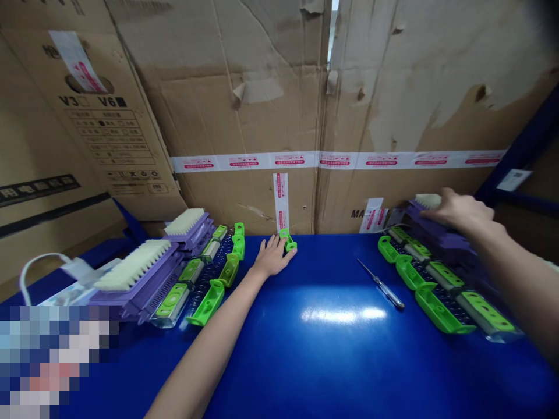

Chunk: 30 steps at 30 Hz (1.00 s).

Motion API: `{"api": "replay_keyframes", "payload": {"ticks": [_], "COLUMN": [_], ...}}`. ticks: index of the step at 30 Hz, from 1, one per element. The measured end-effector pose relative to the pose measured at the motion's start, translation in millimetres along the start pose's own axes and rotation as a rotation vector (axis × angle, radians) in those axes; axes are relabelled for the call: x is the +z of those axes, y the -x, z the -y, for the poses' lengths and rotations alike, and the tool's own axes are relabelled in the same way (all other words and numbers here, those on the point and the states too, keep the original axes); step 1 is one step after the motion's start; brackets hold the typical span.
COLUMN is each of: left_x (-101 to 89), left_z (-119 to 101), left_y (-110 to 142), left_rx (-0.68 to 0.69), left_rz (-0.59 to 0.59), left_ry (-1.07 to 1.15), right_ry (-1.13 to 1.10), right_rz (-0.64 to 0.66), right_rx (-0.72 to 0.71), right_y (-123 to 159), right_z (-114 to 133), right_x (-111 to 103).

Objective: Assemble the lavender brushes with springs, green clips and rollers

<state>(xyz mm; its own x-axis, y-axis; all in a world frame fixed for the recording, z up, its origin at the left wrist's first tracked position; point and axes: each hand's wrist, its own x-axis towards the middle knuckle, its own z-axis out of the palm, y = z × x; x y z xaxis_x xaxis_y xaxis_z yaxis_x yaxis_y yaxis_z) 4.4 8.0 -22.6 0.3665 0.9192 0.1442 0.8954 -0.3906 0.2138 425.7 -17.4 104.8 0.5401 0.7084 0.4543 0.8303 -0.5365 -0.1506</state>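
Note:
My left hand point(271, 256) lies flat on the blue tabletop near the back, fingers spread. Its fingertips are beside a small bright-green plastic cover point(286, 240), seemingly touching it. At the back right, my right hand point(465, 210) is closed over a purple brush point(417, 212) with white bristles; its fingers partly hide the brush. In front of that hand runs a row of green plastic covers point(408, 273), with coil springs and clear-sided pieces with green tops point(445, 274) alongside. A screwdriver point(384, 288) with a clear handle rests between the two hands.
On the left stand purple brushes with white bristles point(135, 265), clear-sided green-topped pieces point(174, 299), springs and green covers point(207, 302). A white plug with a cable point(78, 270) is farther left. Cardboard point(244, 116) walls the back; a blue frame post point(515, 145) rises at right.

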Motion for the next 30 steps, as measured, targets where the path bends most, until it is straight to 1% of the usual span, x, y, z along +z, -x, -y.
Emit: {"api": "replay_keyframes", "payload": {"ticks": [1,2,5,7,10,13,14,15,18,20,23,26,30], "left_x": [-0.2,-0.3,-0.3,0.1,0.8,1.0,1.0,1.0,1.0,1.2,1.4,1.5,0.2], "left_z": [-0.2,-0.5,-1.0,-1.1,-1.3,-2.2,-2.6,-3.0,-3.6,-3.5,-3.0,-2.9,-4.3], "left_y": [0.2,0.3,0.6,0.6,1.0,2.3,2.9,3.5,4.7,4.9,4.5,4.1,4.7], "left_rx": [0.001,0.002,-0.001,-0.003,0.003,0.005,0.003,0.003,0.014,0.031,0.054,0.057,0.044], "left_rz": [-0.003,-0.006,-0.021,-0.040,-0.076,-0.115,-0.127,-0.139,-0.168,-0.187,-0.216,-0.229,-0.225], "left_ry": [0.001,0.002,0.011,0.019,0.018,0.010,0.008,0.005,-0.009,-0.023,-0.041,-0.056,-0.099], "right_ry": [0.014,0.015,-0.054,-0.149,-0.273,-0.321,-0.315,-0.304,-0.287,-0.269,-0.249,-0.275,-0.344], "right_rz": [0.066,0.087,0.083,0.101,0.156,0.215,0.231,0.258,0.314,0.293,0.244,0.244,0.237], "right_rx": [0.015,-0.002,-0.121,-0.189,-0.279,-0.415,-0.437,-0.451,-0.379,-0.339,-0.338,-0.353,-0.388], "right_y": [6.1,12.7,35.6,53.8,85.0,116.2,125.4,133.6,152.7,161.0,168.1,170.9,173.5], "right_z": [7.8,15.9,40.4,57.9,88.3,121.6,132.2,142.1,165.1,173.8,178.6,176.9,167.6], "right_x": [-6.7,-13.0,-24.5,-23.8,-11.8,5.8,11.2,16.1,26.6,30.8,33.8,31.9,28.6]}}
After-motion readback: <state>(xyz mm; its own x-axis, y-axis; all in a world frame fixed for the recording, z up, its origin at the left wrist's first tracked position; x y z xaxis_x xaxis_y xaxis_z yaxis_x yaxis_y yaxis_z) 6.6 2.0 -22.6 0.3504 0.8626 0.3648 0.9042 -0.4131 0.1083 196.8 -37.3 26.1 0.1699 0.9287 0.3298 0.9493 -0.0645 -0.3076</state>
